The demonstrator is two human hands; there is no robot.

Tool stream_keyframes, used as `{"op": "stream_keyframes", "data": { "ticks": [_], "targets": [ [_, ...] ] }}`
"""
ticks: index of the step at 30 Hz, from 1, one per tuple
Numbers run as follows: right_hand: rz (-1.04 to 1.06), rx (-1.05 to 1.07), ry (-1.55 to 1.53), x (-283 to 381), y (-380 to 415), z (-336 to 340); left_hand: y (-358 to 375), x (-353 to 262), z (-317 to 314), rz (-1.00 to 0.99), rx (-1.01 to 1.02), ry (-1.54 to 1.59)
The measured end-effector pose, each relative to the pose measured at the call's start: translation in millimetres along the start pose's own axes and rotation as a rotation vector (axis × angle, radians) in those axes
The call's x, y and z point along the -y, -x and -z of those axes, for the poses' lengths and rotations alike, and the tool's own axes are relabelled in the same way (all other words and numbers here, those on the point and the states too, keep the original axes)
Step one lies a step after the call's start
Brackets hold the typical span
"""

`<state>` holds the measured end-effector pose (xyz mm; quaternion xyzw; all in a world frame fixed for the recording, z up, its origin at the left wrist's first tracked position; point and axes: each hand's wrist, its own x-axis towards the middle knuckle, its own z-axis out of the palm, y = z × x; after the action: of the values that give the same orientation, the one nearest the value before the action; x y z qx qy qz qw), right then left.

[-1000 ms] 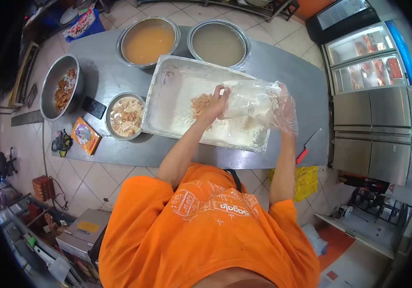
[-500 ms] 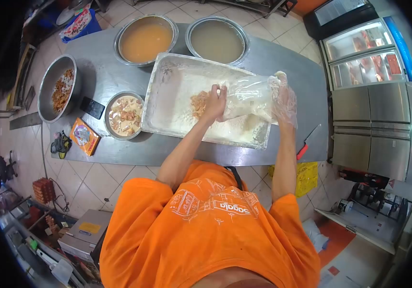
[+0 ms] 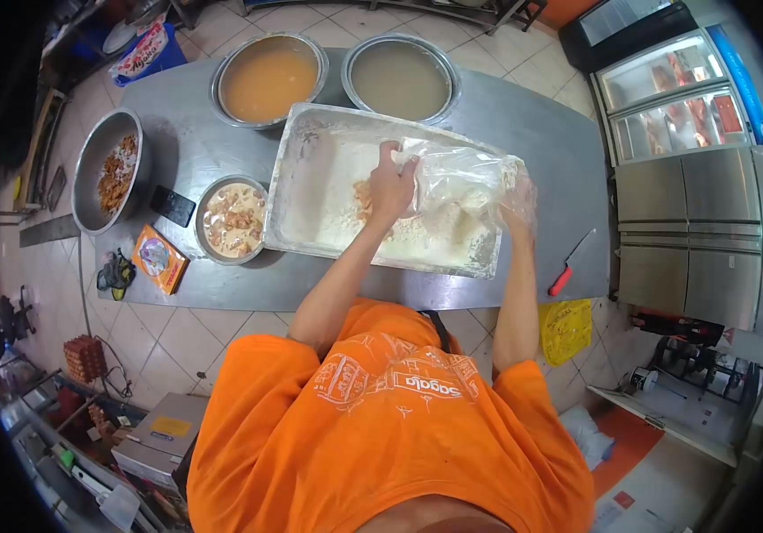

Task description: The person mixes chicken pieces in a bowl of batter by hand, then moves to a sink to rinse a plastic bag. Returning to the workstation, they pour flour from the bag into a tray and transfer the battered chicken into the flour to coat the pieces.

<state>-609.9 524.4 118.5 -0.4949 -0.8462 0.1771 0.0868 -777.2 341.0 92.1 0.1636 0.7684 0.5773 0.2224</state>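
A clear plastic bag (image 3: 461, 169), dusted white inside, stretches between my hands above a large rectangular tub (image 3: 285, 191). My left hand (image 3: 392, 186) grips the bag's left end. At the other end my right hand (image 3: 516, 197) grips the bag, partly covered by its plastic. White flour (image 3: 461, 226) lies heaped under the bag in the tub's right part. Light-brown battered pieces (image 3: 363, 197) sit in the flour beside my left hand, which partly hides them.
Two big bowls, one of orange liquid (image 3: 270, 84) and one of greyish liquid (image 3: 399, 80), stand behind the tub. To the left are a bowl of pieces in batter (image 3: 233, 219), a phone (image 3: 172, 205) and a steel bowl (image 3: 88, 173). A red-handled knife (image 3: 562, 281) lies at right.
The bag looks flatter, and more flour lies beneath it in the tub. My right hand has come down and slightly left; my left hand has shifted slightly left.
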Motion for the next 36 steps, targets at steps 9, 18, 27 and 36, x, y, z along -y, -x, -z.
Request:
{"op": "stream_keyframes", "data": {
  "ticks": [9,18,27,36],
  "targets": [
    [-0.169,0.12,-0.225,-74,-1,-71,16,-49,10,-0.155,0.056,-0.076],
    [-0.356,0.211,-0.869,-52,21,-87,21,-69,13,-0.328,0.08,-0.038],
    [-0.539,0.39,-1.723,-28,47,-106,11,-71,9,-0.31,0.095,0.089],
    [-0.518,0.632,-1.883,-1,72,-107,4,-88,11,-0.097,0.187,0.374]
  ]
}}
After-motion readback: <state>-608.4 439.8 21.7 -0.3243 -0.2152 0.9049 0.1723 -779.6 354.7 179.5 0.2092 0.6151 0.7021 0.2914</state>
